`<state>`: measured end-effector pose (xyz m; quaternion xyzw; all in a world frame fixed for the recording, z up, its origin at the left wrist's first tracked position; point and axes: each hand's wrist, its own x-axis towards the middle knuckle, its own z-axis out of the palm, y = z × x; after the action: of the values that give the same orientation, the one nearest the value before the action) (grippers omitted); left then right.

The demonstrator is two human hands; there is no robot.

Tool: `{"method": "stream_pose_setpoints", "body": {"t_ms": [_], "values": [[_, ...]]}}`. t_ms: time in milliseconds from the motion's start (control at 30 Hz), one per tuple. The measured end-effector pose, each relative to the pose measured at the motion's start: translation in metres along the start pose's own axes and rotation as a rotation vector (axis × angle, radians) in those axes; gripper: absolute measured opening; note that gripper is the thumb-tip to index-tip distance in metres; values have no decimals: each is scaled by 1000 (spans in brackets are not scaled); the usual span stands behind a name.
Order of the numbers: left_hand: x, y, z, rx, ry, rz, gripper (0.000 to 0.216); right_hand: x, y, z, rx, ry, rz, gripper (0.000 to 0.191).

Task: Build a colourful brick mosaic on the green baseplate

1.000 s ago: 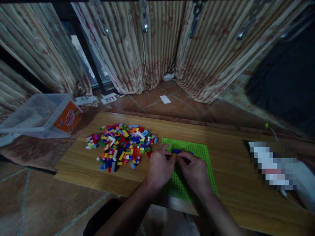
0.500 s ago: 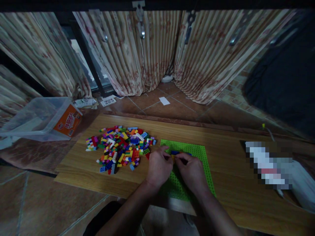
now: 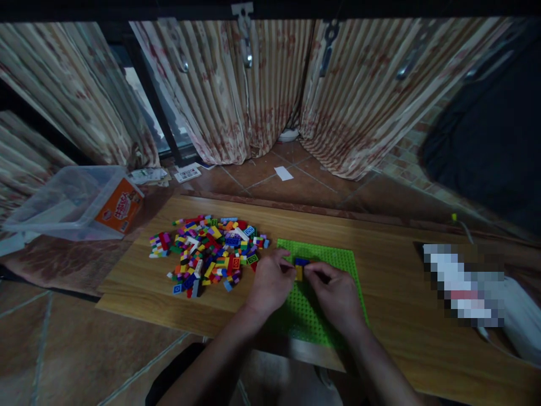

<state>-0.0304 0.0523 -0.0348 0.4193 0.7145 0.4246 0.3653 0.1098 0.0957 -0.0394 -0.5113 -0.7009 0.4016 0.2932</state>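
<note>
The building is only at its beginning. On the green baseplate (image 3: pixel 340 260) stands one small brick stack (image 3: pixel 300 268), blue above and yellow below, in the far-left part of the plate; the rest of the plate shows bare studs. The left hand (image 3: pixel 270 282) and the right hand (image 3: pixel 336 296) meet at this stack, and the grip of each is pinching it from its own side. Almost all the other bricks lie unused in the loose pile (image 3: pixel 209 251) on the desk (image 3: pixel 393 293), its nearest pieces just beside the plate's left edge and close to the left hand. A clear plastic box (image 3: pixel 71 200) lies tilted beyond the desk's left end, and a blurred object (image 3: pixel 465 285) rests at the right, well apart from the hands.
</note>
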Motion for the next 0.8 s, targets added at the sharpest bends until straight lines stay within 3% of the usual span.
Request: {"method": "stream_pose_setpoints", "body": {"t_ms": [133,300,567,800], "values": [[2,-6,-2,-49,-29,9,36,2,3,-15,57,140,36,24],[2,-5,-2,4,47,50,34,10,8,-35,2,242,96,27],[3,0,1,99,128,144,21,20,17,-51,-283,190,106,28],[-2,1,0,144,12,158,16,16,11,-45,-242,113,76,25]]}}
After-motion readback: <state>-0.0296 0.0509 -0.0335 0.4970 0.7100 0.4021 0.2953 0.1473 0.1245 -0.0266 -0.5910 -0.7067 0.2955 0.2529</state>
